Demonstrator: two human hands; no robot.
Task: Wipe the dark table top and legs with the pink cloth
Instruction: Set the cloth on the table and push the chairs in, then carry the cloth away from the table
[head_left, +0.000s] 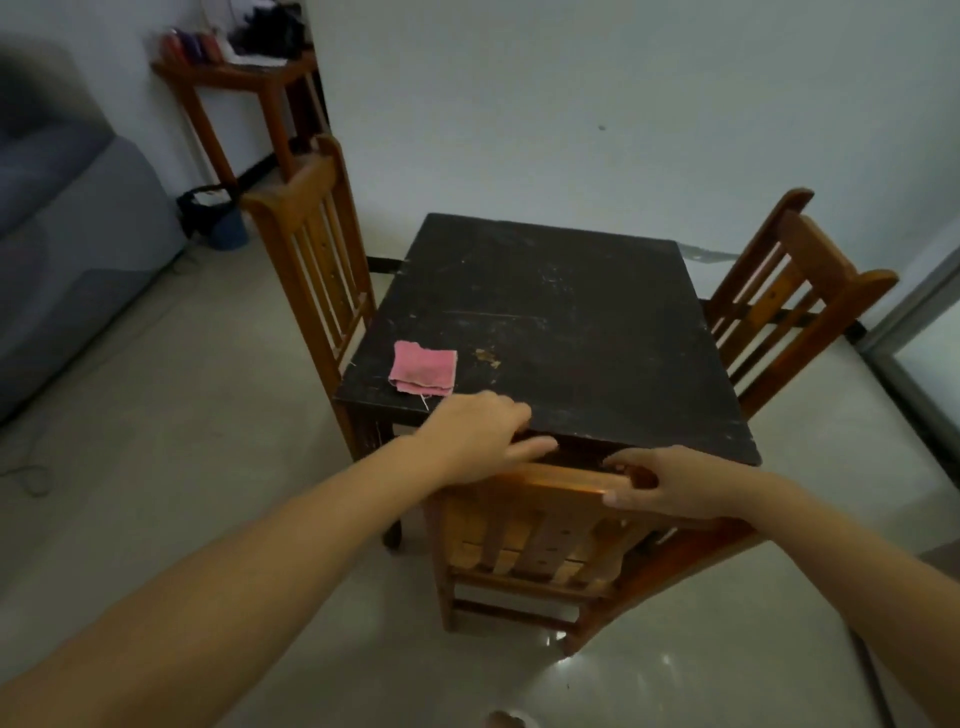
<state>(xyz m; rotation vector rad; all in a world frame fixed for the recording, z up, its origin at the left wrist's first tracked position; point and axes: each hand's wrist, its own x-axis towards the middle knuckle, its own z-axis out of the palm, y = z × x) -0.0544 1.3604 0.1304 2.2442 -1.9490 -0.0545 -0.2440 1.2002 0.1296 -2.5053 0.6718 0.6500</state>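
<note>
A small dark table (561, 312) with a scuffed, dusty top stands against the white wall. A folded pink cloth (423, 368) lies flat on its near left corner, untouched. Right in front of me a wooden chair (524, 545) is pushed under the table's near edge. My left hand (483, 434) rests over the left end of the chair's top rail, just below the cloth. My right hand (670, 483) is closed around the right part of the same rail. The table legs are mostly hidden by the chairs.
A second wooden chair (311, 249) stands at the table's left side and a third (784, 296) at its right. A grey sofa (67, 249) is at far left, a wooden side table (244, 83) with items behind it, a blue bin (228, 226) on the floor.
</note>
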